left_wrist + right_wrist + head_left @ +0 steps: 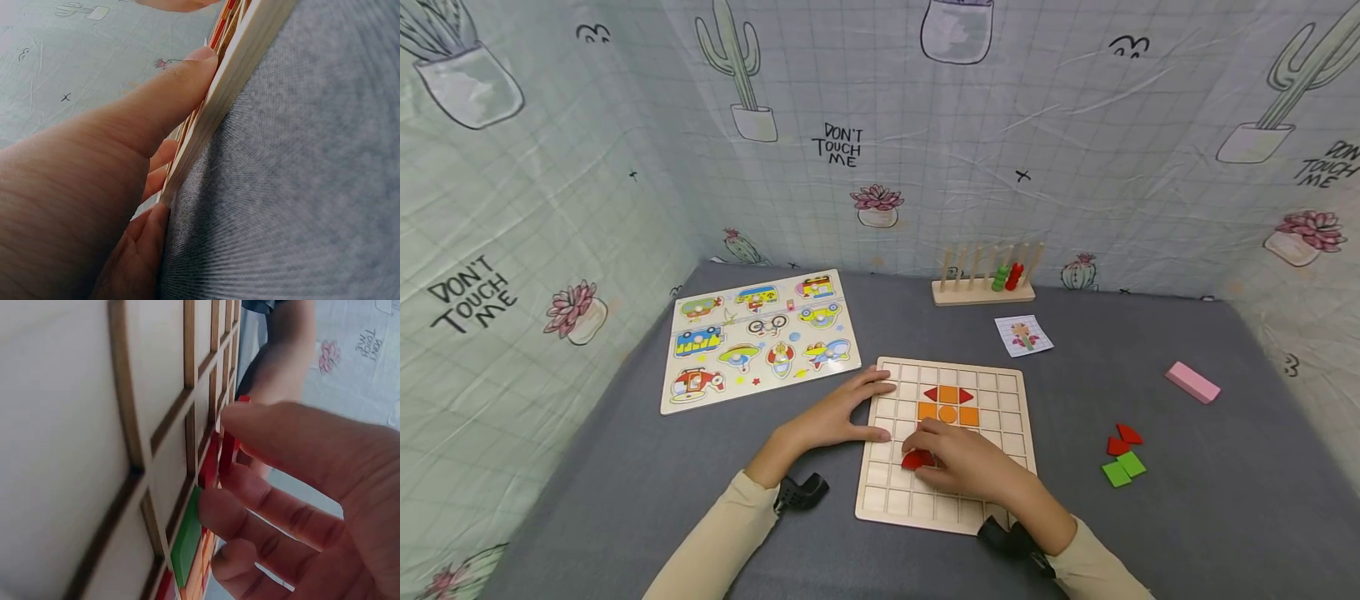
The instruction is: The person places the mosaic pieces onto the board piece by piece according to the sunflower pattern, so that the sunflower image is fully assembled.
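"While the left hand rests on the left edge of the grid board, how is the right hand posed?"

"It reaches in over the near edge, fingers bent, thumb and fingertip pinching a red piece a little off the board's middle, towards the near left corner."

"And the left's grip?"

"Loose: fingers spread, thumb and fingertips lying on the board's rim."

"What's hard to make out?"

"The pinched piece's outline, partly behind the fingers; perhaps rounded, but I can't be sure. A green piece in the grid shows only from the right wrist, next to another red piece. A black wrist device covers some of the near edge, by the right corner."
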Action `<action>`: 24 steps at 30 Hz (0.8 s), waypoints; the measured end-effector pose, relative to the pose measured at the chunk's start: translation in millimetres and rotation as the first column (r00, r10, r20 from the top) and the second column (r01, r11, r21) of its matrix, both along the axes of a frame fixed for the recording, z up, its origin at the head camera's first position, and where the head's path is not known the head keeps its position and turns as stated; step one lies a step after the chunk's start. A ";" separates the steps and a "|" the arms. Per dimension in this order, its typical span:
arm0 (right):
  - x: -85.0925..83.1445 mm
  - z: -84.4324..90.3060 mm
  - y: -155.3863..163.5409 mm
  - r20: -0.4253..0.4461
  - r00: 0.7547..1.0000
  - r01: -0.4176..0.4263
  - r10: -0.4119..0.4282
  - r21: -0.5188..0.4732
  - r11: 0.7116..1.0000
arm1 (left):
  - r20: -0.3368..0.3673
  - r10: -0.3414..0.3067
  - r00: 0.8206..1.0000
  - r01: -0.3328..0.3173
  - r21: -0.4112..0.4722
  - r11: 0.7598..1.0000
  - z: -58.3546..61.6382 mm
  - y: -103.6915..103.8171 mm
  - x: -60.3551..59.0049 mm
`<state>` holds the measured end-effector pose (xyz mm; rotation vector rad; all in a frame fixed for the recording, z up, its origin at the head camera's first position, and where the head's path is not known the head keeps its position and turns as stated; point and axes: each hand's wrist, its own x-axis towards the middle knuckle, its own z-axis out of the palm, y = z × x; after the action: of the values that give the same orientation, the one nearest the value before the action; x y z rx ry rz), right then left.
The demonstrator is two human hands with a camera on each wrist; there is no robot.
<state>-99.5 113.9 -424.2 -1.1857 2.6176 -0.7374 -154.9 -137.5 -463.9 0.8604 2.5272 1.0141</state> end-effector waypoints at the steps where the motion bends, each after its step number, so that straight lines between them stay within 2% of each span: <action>1: -0.1 -0.4 -2.0 -0.008 1.000 0.003 -0.004 -0.003 1.000 | 0.001 -0.001 1.000 0.001 0.002 1.000 -0.3 -0.2 -0.2; 12: 0.2 -1.5 -17.3 -0.011 0.997 0.079 -0.078 0.006 0.997 | -0.012 0.000 1.000 0.000 0.002 1.000 0.4 -0.5 -0.7; 19: -1.1 -3.2 -17.6 -0.006 0.999 0.054 -0.054 0.008 0.999 | -0.013 0.002 1.000 -0.002 0.000 1.000 -0.6 -0.3 -0.9; 24: -1.3 -4.3 -17.8 0.043 0.998 0.040 -0.039 -0.015 0.999 | -0.015 -0.002 1.000 0.002 0.005 1.000 -0.4 -0.4 0.0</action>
<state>-100.8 96.2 -428.6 -1.1128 2.6120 -0.7836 -154.9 -138.0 -464.3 0.8749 2.5373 1.0179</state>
